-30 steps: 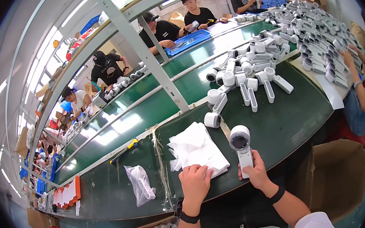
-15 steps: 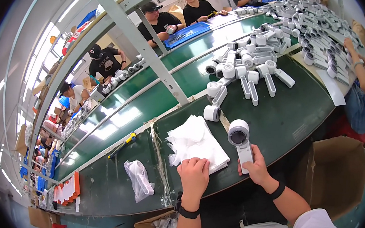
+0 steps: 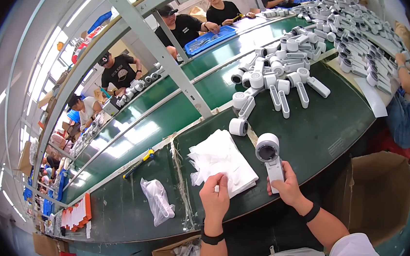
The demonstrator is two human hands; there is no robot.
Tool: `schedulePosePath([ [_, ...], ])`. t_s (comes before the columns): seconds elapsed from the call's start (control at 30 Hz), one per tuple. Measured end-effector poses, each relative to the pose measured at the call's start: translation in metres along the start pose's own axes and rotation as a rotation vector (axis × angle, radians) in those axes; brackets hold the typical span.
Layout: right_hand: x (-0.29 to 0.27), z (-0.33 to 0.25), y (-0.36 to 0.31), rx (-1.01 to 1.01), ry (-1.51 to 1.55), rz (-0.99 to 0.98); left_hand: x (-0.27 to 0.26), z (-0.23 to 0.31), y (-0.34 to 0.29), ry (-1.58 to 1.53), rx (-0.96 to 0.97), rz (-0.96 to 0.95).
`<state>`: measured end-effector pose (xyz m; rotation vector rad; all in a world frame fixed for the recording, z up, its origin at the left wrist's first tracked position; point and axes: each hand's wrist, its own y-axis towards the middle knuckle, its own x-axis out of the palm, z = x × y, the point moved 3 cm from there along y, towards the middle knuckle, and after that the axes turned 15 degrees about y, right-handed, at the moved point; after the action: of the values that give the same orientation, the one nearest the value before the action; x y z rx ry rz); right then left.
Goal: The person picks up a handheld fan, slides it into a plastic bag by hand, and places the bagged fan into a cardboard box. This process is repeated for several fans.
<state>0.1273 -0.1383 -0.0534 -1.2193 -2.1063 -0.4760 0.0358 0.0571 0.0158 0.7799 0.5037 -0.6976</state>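
Observation:
My right hand [image 3: 288,185] is wrapped round the grey handle of a white handheld fan [image 3: 268,148], held upright with its round, dark-centred head facing me. Just left of it, a stack of thin white plastic bags [image 3: 227,156] lies on the dark green table. Over the near edge of that stack, my left hand [image 3: 215,197] is closed, thumb and forefinger pinched on a bag. A single bagged fan [image 3: 157,203] lies to the left of the stack.
Loose white fans [image 3: 278,71] pile up across the far right. A yellow-and-black utility knife [image 3: 138,163] lies at the left, beyond orange-and-white boxes [image 3: 77,214]. An open cardboard box [image 3: 380,192] stands at my right. A metal post [image 3: 163,51] rises beyond the table; co-workers sit across the green belt [image 3: 132,126].
My left hand has turned and drawn its fingers into a pinch at the bag stack. The fan in my right hand stays almost in place. Across the belt, a co-worker now reaches into a blue tray.

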Motion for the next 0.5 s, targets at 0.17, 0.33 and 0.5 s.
schedulePosePath([
  [0.17, 0.01, -0.003, -0.005, -0.009, 0.011, 0.055, 0.012, 0.008, -0.019, -0.376, -0.175, -0.11],
  [0.33, 0.045, -0.009, -0.021, -0.246, -0.259, -0.028, 0.028, 0.022, -0.036, -0.618, -0.276, -0.225],
  [0.5, 0.054, -0.01, -0.014, -0.123, -0.07, 0.132, 0.025, 0.017, -0.037, -0.741, -0.333, -0.228],
])
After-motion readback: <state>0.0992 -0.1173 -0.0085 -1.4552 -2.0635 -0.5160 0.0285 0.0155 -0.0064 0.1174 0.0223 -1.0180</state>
